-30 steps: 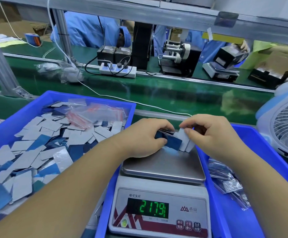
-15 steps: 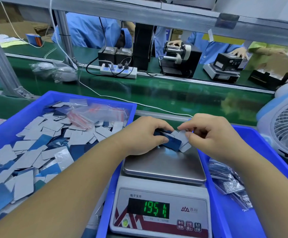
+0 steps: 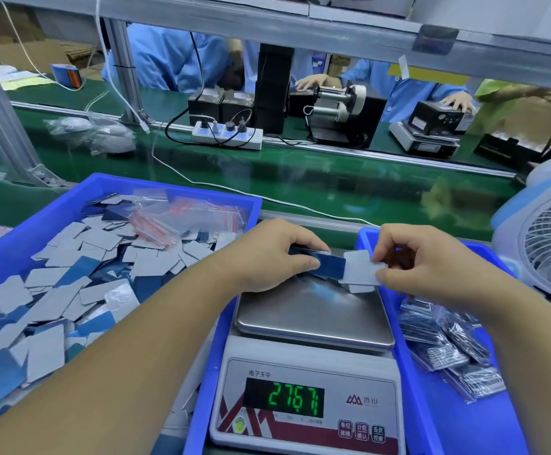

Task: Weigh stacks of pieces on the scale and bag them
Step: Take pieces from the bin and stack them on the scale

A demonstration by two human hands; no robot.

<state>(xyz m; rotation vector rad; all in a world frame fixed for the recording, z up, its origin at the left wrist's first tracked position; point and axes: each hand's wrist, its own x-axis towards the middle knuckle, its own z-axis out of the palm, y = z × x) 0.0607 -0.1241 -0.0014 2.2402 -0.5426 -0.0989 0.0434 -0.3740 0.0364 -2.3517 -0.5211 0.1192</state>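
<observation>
A digital scale (image 3: 313, 326) with a steel pan stands in front of me; its green display (image 3: 295, 401) shows digits. At the pan's far edge my left hand (image 3: 274, 254) grips a stack of blue pieces (image 3: 328, 266). My right hand (image 3: 425, 261) pinches a few grey pieces (image 3: 359, 274) fanned off the stack's right end. The blue bin on the left (image 3: 80, 198) holds several loose grey and blue pieces (image 3: 70, 284) and empty zip bags (image 3: 182, 221). The blue bin on the right (image 3: 415, 372) holds filled bags (image 3: 448, 349).
A white desk fan (image 3: 550, 244) stands at the right edge. Behind the bins runs a green conveyor (image 3: 300, 185) with a white cable. Beyond it are a power strip (image 3: 226, 136), a label machine (image 3: 340, 110), another scale (image 3: 425, 139) and people in blue coats.
My right hand has drawn the grey pieces out to the right of the stack. The scale reading has gone from 217.9 through 195.1 to a higher figure.
</observation>
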